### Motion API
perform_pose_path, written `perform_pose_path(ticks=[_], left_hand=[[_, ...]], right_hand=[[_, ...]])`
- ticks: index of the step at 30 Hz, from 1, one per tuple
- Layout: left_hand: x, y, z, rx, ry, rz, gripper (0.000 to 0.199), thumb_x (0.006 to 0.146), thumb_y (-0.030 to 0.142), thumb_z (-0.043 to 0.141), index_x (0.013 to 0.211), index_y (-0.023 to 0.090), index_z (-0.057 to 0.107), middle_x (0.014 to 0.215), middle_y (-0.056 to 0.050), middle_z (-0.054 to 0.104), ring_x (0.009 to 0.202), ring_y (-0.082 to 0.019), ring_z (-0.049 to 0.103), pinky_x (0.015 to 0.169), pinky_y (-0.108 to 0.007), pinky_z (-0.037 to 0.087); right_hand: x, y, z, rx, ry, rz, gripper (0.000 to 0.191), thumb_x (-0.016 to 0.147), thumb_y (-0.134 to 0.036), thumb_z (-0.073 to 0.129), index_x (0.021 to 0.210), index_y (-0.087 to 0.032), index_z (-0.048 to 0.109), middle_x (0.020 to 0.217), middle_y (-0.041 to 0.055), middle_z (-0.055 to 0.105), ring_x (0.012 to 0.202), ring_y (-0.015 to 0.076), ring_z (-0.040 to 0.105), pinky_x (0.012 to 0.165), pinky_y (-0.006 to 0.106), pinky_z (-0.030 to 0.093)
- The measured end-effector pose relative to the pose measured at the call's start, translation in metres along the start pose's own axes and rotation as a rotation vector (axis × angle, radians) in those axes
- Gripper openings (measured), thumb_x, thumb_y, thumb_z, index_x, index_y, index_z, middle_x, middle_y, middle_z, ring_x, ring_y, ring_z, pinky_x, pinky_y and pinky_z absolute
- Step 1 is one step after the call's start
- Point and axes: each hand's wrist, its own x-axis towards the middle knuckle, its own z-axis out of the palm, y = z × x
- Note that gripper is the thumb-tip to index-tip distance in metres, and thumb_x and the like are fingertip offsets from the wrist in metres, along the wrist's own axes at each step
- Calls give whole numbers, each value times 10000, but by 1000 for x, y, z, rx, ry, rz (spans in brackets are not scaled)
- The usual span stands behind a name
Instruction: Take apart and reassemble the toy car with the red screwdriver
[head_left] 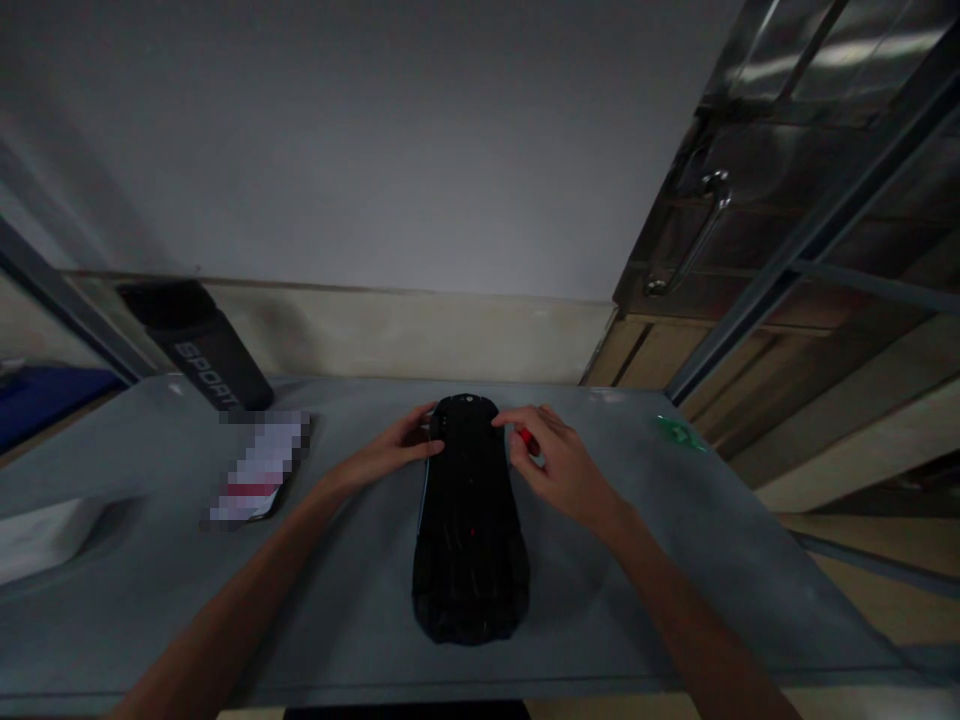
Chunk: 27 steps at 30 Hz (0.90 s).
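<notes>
A black toy car (471, 500) lies upside down on the grey table, its dark underside facing up and its length pointing away from me. My left hand (397, 445) grips its far left side near the wheel, thumb on the edge and fingers along the side. At the far right of the car is my right hand (551, 455), its index finger stretched to the underside near the right wheel. Curled in that hand is a small red object (528, 441), mostly hidden by the fingers, so its kind is unclear.
On the left stand a dark bottle (206, 350) marked SPORT, a blurred-out phone-like slab (259, 470) and a white box-like item (49, 540). Green crumpled plastic (680, 432) lies at right. A metal frame post (739, 315) rises by the table's (637, 590) far right corner; a wall closes the back.
</notes>
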Motion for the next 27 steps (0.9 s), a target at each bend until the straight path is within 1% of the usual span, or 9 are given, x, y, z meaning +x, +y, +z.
perform_pose_path(ticks=[7, 12, 17, 19, 22, 24, 27], left_hand=[[2, -6, -2, 8, 11, -7, 847, 887, 454, 793, 1633, 284, 427, 1661, -117, 518, 1510, -380, 492, 1260, -548, 373], [0, -2, -1, 23, 16, -9, 843, 883, 469, 785, 1630, 312, 428, 1638, -97, 545, 1482, -353, 526, 1256, -562, 381], [-1, -3, -1, -2, 29, -5, 812, 891, 435, 792, 1619, 306, 458, 1596, -91, 590, 1472, -377, 527, 1236, -538, 403], [0, -4, -1, -1, 35, -10, 821, 883, 428, 802, 1618, 296, 459, 1604, -95, 582, 1476, -384, 522, 1225, -533, 413], [2, -6, -2, 7, 32, -8, 835, 872, 443, 806, 1615, 282, 460, 1614, -106, 573, 1487, -380, 516, 1234, -545, 403], [2, -6, -2, 17, 24, -10, 844, 873, 468, 796, 1621, 293, 449, 1630, -109, 557, 1494, -367, 515, 1246, -567, 389], [1, -3, -1, 29, 24, -24, 865, 868, 484, 792, 1633, 299, 431, 1665, -118, 516, 1503, -357, 510, 1255, -575, 381]], right_hand=[[1, -3, -2, 22, -16, -16, 270, 1021, -127, 485, 1181, -274, 645, 950, 34, 728, 881, 219, 684, 905, 398, 548], [2, -2, -3, 19, -25, -28, 295, 1005, -114, 486, 1173, -284, 661, 924, 27, 731, 850, 220, 674, 880, 397, 551], [2, -1, -2, 22, -9, -53, 266, 1040, -136, 484, 1158, -284, 671, 956, 32, 757, 843, 213, 676, 846, 386, 543], [2, -2, -2, 17, 0, -76, 258, 1055, -146, 477, 1151, -273, 680, 953, 35, 767, 827, 209, 675, 824, 380, 536], [2, -1, -2, -10, 9, -86, 246, 1084, -183, 476, 1136, -265, 702, 888, 22, 771, 769, 197, 674, 796, 366, 529], [1, 0, -1, -26, 32, -72, 236, 1097, -212, 488, 1119, -272, 716, 868, 8, 778, 745, 189, 682, 798, 358, 532], [1, 1, 0, -51, 52, -30, 196, 1091, -234, 533, 1100, -282, 723, 889, 3, 790, 754, 184, 701, 825, 355, 544]])
